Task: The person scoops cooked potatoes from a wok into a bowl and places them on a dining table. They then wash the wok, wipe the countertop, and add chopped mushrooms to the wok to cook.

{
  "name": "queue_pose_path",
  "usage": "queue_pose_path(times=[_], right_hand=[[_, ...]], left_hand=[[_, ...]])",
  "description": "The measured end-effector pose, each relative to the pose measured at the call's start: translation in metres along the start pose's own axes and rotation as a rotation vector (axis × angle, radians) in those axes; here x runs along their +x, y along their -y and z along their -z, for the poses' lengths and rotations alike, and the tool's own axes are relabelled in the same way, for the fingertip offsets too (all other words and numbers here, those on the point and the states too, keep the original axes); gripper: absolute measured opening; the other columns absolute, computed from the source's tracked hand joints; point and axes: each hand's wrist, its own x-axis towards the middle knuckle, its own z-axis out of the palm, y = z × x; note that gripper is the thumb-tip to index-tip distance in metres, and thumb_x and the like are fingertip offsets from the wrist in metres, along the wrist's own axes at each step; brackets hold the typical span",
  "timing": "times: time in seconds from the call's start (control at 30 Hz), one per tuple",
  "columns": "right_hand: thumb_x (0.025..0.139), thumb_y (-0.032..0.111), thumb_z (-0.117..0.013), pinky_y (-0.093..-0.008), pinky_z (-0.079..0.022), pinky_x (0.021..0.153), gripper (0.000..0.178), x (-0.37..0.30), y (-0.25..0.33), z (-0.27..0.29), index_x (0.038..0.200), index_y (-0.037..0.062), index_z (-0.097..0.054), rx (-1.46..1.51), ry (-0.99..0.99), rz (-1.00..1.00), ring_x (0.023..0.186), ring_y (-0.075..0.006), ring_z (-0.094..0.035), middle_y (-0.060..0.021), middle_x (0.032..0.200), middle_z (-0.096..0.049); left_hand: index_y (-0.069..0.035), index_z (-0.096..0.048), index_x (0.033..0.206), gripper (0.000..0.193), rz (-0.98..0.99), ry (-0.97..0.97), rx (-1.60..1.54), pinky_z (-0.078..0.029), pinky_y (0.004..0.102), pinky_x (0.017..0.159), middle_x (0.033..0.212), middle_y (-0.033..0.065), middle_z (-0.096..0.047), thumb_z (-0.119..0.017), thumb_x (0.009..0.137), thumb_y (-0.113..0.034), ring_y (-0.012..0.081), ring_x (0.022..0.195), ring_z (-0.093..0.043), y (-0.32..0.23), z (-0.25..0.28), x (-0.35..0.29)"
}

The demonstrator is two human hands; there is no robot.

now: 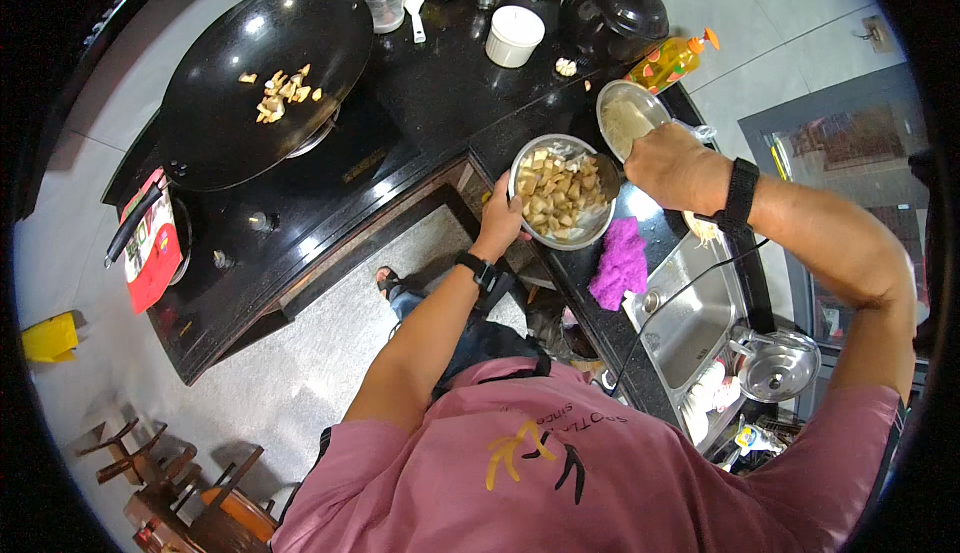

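Note:
My left hand [502, 219] grips the near-left rim of a steel bowl [517, 167], thumb at the edge. Pale brown diced chunks [560, 193] fill much of it, with some whitish coating on the inner wall. My right hand [676, 169] is closed at the near-right edge of a second metal bowl [603, 113]. That bowl contains pale beige, powdery-looking stuff [626, 123]. My right fingertips are hidden, so what they hold cannot be made out. The two bowls stand close together near the counter's corner.
A black wok [210, 83] with several browned pieces sits on the hob at left. Behind the bowls are a white lidded tub [515, 37], a black pot [612, 15] and a yellow pump bottle [665, 65]. A purple cloth [620, 265] lies beside the sink [690, 298].

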Motion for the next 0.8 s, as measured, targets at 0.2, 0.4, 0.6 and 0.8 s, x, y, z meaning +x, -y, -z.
queue_pose_path(times=[0.2,0.4,0.6,0.8], right_hand=[[0.071,0.015,-0.074,-0.0459,-0.055,0.071,0.017,-0.034,-0.066,-0.048,0.08,0.0009,-0.071,0.258,0.038,-0.151,0.079,-0.037,-0.068,-0.0205,0.078,-0.068],[0.074,0.033,-0.079,-0.0432,-0.053,0.077,0.039,-0.057,-0.122,-0.121,0.103,0.0067,-0.072,0.57,0.037,-0.263,0.086,-0.0356,-0.068,-0.0171,0.087,-0.07],[0.081,0.036,-0.073,-0.0425,-0.053,0.075,0.035,-0.073,-0.125,-0.16,0.105,0.0106,-0.072,0.616,-0.116,-0.231,0.081,-0.0349,-0.067,-0.0175,0.088,-0.07],[0.08,0.015,-0.065,-0.0409,-0.056,0.061,0.012,-0.057,-0.045,-0.094,0.078,0.007,-0.073,0.128,-0.164,-0.222,0.072,-0.0308,-0.069,-0.0134,0.072,-0.068]], left_hand=[[-0.017,-0.024,0.153,0.053,0.014,0.025,-0.021,-0.061,0.0311,0.054,0.128,0.0171,-0.056,-0.041,0.103,-0.013,0.0216,0.081,-0.069,0.006,0.001,0.001],[-0.016,-0.022,0.154,0.054,0.037,0.05,-0.034,-0.061,0.0311,0.055,0.131,0.0149,-0.055,-0.041,0.104,-0.017,0.0198,0.082,-0.069,0.013,0.007,0.013],[-0.013,-0.023,0.151,0.052,0.026,0.062,-0.081,-0.061,0.0321,0.052,0.113,0.0145,-0.061,-0.043,0.103,-0.017,0.0181,0.071,-0.068,0.012,0.007,0.014],[-0.006,-0.036,0.12,0.024,0.134,-0.008,-0.065,-0.062,0.0343,0.053,0.101,0.0141,-0.057,-0.045,0.102,-0.018,0.0205,0.072,-0.067,0.004,0.003,0.011]])
